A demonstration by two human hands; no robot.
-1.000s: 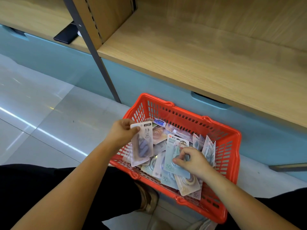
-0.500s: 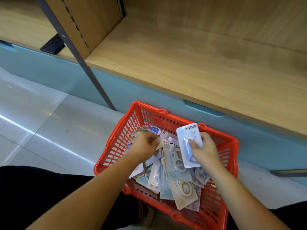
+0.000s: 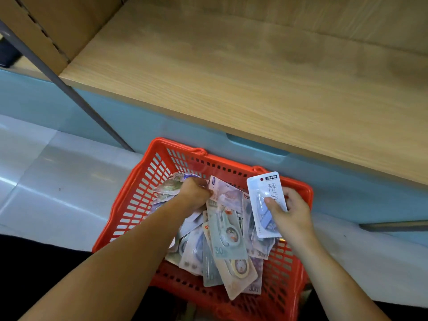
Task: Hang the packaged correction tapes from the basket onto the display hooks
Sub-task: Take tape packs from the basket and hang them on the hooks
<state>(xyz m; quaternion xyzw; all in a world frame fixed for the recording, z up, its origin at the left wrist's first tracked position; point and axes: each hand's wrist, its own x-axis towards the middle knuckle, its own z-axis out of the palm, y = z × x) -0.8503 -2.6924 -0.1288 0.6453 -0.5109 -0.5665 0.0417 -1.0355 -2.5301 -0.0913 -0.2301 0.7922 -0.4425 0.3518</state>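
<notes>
Right hand (image 3: pixel 293 216) pinches a white-and-pale-blue carded correction tape pack (image 3: pixel 264 188), thumb on its face, upright over the far-right corner of the red slotted plastic basket (image 3: pixel 129 205). Left hand (image 3: pixel 194 193) is curled knuckles-up in the loose pile of packaged correction tapes (image 3: pixel 227 242); grip hidden, cannot tell. Light wooden shelf (image 3: pixel 231 89) sits above. Step looks like picking. Next: lift the pack and line its hang hole up with a hook. No hooks in view.

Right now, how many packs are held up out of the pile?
1: the white pack, pinched in the right hand over the basket. The left hand is down in the pile; its grip is hidden.
</notes>
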